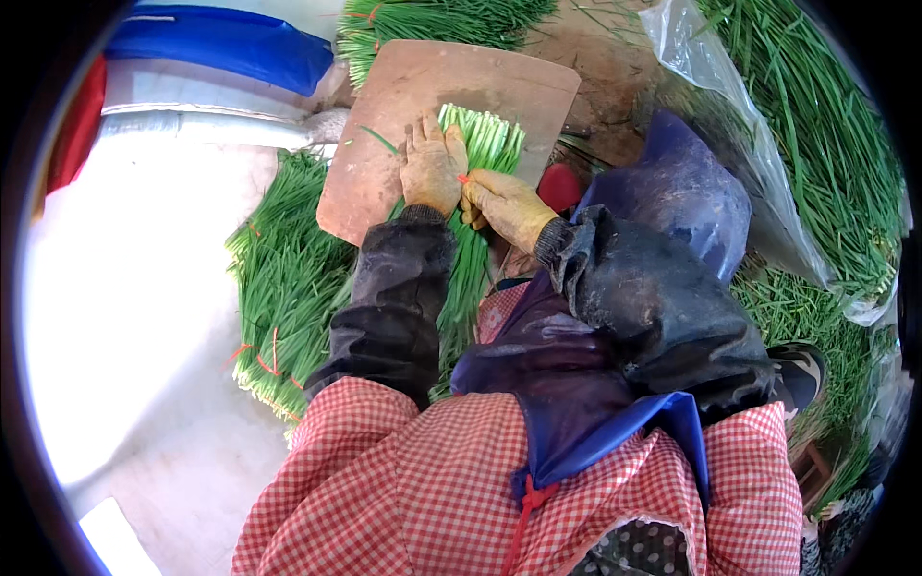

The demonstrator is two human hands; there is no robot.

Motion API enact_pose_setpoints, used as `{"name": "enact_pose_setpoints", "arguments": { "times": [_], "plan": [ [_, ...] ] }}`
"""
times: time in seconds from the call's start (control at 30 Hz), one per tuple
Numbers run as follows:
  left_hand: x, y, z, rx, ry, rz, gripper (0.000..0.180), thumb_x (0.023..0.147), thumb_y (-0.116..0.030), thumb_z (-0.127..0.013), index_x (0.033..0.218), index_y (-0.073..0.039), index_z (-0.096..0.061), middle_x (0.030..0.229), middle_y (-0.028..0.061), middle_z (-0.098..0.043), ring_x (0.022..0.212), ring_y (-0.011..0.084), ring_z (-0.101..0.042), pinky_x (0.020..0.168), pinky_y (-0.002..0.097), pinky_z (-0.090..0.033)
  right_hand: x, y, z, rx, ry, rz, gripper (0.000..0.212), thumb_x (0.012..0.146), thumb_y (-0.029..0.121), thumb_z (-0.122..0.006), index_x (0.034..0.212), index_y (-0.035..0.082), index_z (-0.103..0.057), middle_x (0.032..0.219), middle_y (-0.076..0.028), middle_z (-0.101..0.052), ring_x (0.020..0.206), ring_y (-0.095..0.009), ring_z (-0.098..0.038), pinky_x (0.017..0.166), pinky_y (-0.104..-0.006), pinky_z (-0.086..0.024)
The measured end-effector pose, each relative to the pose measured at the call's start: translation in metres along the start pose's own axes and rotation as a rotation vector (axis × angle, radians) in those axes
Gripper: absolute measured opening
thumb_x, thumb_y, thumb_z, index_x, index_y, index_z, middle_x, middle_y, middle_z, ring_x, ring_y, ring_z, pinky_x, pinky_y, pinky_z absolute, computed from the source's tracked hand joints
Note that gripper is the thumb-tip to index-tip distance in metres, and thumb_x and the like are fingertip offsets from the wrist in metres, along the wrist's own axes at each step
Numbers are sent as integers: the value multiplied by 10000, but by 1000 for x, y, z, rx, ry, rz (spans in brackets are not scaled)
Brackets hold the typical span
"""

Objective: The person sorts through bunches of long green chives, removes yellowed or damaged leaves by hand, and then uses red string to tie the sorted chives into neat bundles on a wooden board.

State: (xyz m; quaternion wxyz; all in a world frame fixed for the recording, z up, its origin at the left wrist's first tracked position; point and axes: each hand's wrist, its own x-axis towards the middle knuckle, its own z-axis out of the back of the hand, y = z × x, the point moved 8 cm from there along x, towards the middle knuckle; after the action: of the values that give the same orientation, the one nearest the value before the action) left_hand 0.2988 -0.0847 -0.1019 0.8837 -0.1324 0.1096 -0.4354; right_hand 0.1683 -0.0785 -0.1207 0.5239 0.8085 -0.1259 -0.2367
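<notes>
Head view: a bundle of green stalks (490, 134) lies on the brown board (543, 86) at twelve o'clock. The left hand (432, 171), fingers nearly straight, rests along its nine-o'clock side; the right hand (509, 204), toward its five o'clock, appears to pinch a red tie (463, 179) in curled fingers. Binding seems underway; next likely calls for snugging the tie evenly. Tied greens (288, 278) lie toward nine o'clock.

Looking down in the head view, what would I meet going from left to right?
Red thing at the far left → tied green bundles at left → gloved left hand → gloved right hand → big heap of green stalks.
</notes>
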Motion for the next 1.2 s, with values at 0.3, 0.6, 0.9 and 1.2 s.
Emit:
{"name": "enact_pose_setpoints", "arguments": {
  "times": [0.3,0.6,0.9,1.2],
  "plan": [
    [-36,6,60,-682,-61,-208,620,922,-373,-573,1429,-51,-420,1247,91,-564,1122,228,-535,967,364,-430,21,16,0,-20,-51,-37,216,990,167,-475,865,46,-602,730,-36,-589,606,-131,-558,557,-250,-456],
    [-39,42,4,408,-29,75,709,729,-432,-731,1259,-7,-530,1165,155,-642,1131,295,-612,957,387,-474,9,91,-39,-902,-95,390,365,928,374,-485,861,48,-634,695,-125,-600,651,-292,-570,637,-395,-454],
    [-112,-37,99,19,-260,-237,638,697,-309,-808,1192,-1,-550,1185,185,-624,1165,396,-551,983,481,-435,-2,100,-34,67,47,216,183,963,217,-528,960,54,-611,733,-61,-641,596,-145,-584,557,-281,-477],
    [-167,-41,-32,-1389,325,326,403,824,-147,-610,1200,-3,-595,1197,230,-617,1189,375,-543,1019,429,-412,-94,211,-116,-1170,-294,958,116,896,175,-579,993,112,-588,663,-111,-585,607,-314,-622,531,-442,-480]
  ]
}}
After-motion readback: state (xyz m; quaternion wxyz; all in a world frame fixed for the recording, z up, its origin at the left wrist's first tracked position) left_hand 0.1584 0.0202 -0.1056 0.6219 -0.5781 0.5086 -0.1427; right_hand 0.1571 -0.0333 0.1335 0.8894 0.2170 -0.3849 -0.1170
